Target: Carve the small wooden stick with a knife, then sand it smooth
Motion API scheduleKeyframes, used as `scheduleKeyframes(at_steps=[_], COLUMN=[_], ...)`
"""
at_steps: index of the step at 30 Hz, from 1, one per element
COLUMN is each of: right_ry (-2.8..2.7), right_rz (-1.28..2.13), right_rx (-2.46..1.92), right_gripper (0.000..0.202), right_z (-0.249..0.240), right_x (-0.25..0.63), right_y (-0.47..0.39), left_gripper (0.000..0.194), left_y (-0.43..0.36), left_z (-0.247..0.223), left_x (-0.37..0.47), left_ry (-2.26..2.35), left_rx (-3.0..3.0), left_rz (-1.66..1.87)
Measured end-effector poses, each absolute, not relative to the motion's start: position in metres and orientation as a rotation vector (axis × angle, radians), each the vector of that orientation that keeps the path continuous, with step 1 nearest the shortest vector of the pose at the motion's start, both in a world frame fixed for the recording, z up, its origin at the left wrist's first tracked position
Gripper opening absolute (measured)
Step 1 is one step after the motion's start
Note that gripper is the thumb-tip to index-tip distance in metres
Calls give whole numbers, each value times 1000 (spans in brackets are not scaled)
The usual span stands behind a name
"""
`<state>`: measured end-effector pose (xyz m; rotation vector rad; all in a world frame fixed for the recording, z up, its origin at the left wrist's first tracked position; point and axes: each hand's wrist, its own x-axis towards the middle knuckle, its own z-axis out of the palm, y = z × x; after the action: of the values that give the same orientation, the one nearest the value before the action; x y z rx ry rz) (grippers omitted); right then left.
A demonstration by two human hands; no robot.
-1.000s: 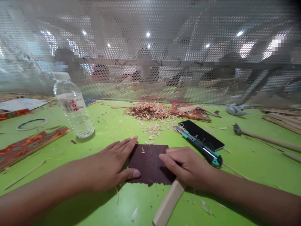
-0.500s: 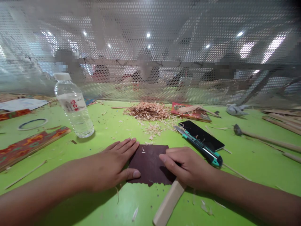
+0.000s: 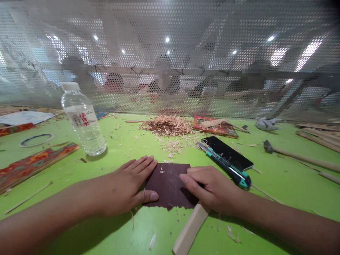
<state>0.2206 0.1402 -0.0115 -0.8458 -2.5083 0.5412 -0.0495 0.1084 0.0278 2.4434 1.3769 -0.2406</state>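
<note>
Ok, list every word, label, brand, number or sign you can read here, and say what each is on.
"凉白水", in red, on the label of the bottle; the last character is slightly soft.
Smaller grey print beside it: too small to read.
Sheet at far left: faint marks, too blurred to read.
Knife, phone and sandpaper: nothing legible.

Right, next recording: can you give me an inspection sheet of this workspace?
Surface: green table, strewn with wood bits.
Things in hand: dark sheet with a ragged near edge; pale wooden strip projecting from the right fist.
Clutter: shavings pile, bottle, phone, utility knife alongside it.
Hands: left hand spread on the sheet's left side; right hand closed around the strip.
Cables: nothing seen on the table.
Surroundings: perforated screen; blurred people beyond.
</note>
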Motion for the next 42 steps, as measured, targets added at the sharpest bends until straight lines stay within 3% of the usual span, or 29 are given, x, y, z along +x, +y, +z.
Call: scheduleKeyframes(at_steps=[42], right_ry=[-2500], right_rz=[579], right_rx=[-850], right_gripper=[46], right_z=[-13], right_x=[221], right_y=[142], left_gripper=[88], left_y=[107], left_z=[34], left_x=[-46], left_ry=[1408], left_rx=[2387], left_rz=[-377])
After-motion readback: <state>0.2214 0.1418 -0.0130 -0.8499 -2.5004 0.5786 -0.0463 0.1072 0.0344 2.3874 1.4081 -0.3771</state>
